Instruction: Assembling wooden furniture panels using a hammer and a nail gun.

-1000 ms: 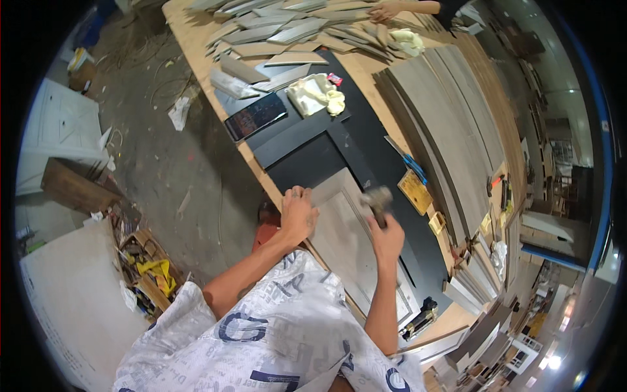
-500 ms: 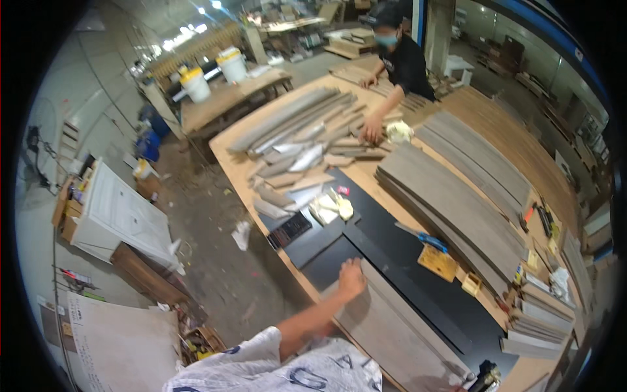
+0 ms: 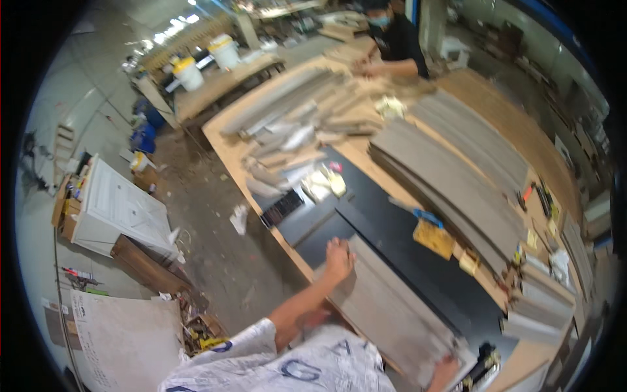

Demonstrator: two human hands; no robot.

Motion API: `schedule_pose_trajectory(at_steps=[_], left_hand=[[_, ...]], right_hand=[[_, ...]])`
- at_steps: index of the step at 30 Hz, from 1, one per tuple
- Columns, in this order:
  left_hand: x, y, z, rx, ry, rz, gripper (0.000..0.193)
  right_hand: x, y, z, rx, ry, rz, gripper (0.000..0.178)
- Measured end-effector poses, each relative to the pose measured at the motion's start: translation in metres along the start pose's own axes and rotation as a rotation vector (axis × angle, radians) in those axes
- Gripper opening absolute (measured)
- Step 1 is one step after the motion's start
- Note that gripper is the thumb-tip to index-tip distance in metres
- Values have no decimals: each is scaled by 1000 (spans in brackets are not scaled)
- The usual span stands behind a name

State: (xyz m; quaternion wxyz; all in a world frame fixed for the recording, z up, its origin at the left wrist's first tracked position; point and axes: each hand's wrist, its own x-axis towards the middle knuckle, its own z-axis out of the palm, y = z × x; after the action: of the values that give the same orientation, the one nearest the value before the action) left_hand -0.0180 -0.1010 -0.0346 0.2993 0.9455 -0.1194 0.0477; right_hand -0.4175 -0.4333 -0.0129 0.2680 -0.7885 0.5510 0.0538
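A long grey-brown wooden panel (image 3: 385, 307) lies along the near edge of the table, over a black sheet (image 3: 392, 245). At its far left end my left hand (image 3: 339, 260) has its fingers curled over the panel's end. My right hand (image 3: 445, 372) is on the panel's near right end; its fingers are blurred. A dark, thin bar (image 3: 375, 258) runs beside the panel's far long edge. Just past my left hand are a dark phone-like slab (image 3: 282, 209) and a crumpled pale-yellow cloth (image 3: 321, 184).
Loose wood strips (image 3: 281, 134) cover the table's far left. Stacked boards (image 3: 444, 176) lie at the right. A blue-handled tool (image 3: 428, 217) and a yellowish block (image 3: 434, 239) sit on the sheet's far side. A dark clamp-like tool (image 3: 482, 369) is near my right hand. A co-worker (image 3: 398, 46) stands across.
My right hand has come into view at the panel's near end. My left hand stays at the far end. The co-worker's reaching hand has drawn back from the strips. The view has shifted slightly.
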Motion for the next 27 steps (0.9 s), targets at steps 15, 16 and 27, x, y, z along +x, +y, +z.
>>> schedule_pose_trajectory(at_steps=[15,16,27], left_hand=[[11,-12,-14,-294,-44,-53,33],[10,-10,-15,-317,-34,-48,33],[15,-10,-23,-322,-53,-98,32]], right_hand=[[-48,-328,109,-196,-177,-1010,19],[-48,-332,114,-207,-189,-1014,19],[-56,-346,134,-262,-27,-1124,17]])
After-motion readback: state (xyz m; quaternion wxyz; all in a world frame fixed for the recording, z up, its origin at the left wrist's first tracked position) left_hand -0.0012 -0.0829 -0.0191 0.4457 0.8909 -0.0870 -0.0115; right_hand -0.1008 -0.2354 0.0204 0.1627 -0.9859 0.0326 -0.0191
